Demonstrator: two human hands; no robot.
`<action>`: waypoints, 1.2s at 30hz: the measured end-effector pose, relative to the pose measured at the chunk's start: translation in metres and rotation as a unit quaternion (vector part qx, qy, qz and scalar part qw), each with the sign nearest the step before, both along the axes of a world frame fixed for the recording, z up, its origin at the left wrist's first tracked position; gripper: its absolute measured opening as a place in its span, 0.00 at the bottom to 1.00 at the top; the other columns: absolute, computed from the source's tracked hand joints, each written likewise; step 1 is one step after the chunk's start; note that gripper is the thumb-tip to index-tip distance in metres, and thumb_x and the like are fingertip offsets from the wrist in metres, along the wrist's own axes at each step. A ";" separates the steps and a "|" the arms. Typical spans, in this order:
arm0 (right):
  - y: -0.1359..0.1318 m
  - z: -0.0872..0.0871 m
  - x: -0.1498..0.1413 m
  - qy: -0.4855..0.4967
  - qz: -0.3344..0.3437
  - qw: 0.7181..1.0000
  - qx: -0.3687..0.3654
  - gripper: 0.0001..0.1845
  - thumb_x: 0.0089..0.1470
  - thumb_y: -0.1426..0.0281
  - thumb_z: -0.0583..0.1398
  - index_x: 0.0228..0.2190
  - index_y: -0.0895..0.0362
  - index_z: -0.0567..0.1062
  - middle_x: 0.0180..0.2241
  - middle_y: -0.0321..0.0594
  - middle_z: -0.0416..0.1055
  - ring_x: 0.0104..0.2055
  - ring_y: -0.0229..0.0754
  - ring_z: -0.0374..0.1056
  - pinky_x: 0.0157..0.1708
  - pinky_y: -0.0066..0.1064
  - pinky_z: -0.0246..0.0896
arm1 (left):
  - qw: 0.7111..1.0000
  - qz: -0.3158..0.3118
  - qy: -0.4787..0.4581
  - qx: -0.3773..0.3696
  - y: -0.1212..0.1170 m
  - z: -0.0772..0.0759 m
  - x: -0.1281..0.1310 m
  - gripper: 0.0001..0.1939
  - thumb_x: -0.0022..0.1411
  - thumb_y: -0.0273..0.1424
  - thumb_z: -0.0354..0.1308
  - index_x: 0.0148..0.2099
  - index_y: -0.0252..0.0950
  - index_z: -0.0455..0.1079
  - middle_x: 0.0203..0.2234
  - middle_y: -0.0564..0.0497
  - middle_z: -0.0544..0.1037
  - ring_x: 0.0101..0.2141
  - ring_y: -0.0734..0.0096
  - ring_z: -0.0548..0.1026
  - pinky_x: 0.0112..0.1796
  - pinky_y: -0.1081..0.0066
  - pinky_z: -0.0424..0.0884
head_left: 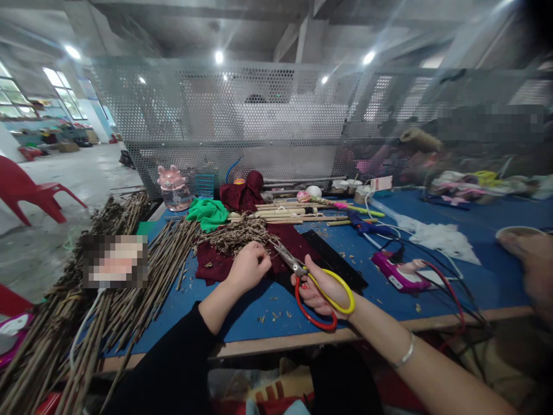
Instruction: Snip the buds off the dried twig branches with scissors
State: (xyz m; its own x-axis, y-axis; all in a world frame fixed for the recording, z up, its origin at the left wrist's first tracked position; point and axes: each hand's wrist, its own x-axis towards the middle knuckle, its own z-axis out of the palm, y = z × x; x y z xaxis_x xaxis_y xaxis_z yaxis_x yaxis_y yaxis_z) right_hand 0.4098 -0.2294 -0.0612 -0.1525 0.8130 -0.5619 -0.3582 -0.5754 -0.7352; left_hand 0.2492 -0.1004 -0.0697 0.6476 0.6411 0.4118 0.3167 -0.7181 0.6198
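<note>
My right hand [323, 288] grips a pair of scissors [297, 267] with one red and one yellow handle loop. Their metal blades point up and left, with the tips close to my left hand [249, 266]. The fingers of that hand are closed, and whatever may be pinched in them is too small or hidden to name. Just beyond it a heap of dried brown plant bits [233, 235] lies on a dark red cloth [207, 266]. Small scraps are scattered on the blue tabletop [246, 323] around my hands.
Long bundles of thin brown sticks [147, 276] cover the left side. A green cloth [208, 214], a clear pink-topped jar [175, 190] and pale sticks [285, 214] lie behind. At right are a blue glue gun [367, 223], a purple power strip [400, 272] and another person's arm [533, 259].
</note>
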 end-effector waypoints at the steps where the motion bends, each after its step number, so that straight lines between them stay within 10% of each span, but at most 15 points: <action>1: 0.000 0.000 0.000 -0.004 -0.002 1.000 -0.004 0.32 0.50 0.42 0.41 0.30 0.56 0.65 0.13 0.26 0.50 0.09 0.25 0.40 0.05 0.14 0.36 | 1.000 0.008 0.008 0.003 0.000 0.001 0.000 0.12 0.54 0.28 0.49 0.19 0.35 0.63 0.25 0.51 0.69 0.28 0.74 0.68 0.32 0.74 0.63; 19: 0.001 0.009 -0.003 -0.101 0.018 0.994 -0.040 0.25 0.54 0.47 0.44 0.30 0.55 0.63 0.12 0.23 0.44 0.09 0.25 0.36 0.06 0.14 0.34 | 0.999 0.043 0.019 0.004 0.004 0.003 -0.005 0.11 0.53 0.29 0.49 0.20 0.35 0.63 0.22 0.54 0.67 0.25 0.76 0.65 0.29 0.74 0.59; 36: -0.006 0.018 -0.001 -0.069 0.041 0.997 0.019 0.33 0.49 0.40 0.38 0.33 0.55 0.62 0.17 0.28 0.55 0.12 0.29 0.49 0.09 0.20 0.51 | 0.998 -0.050 -0.024 0.014 -0.003 0.006 -0.002 0.13 0.58 0.30 0.48 0.22 0.35 0.63 0.24 0.52 0.67 0.28 0.75 0.66 0.33 0.75 0.61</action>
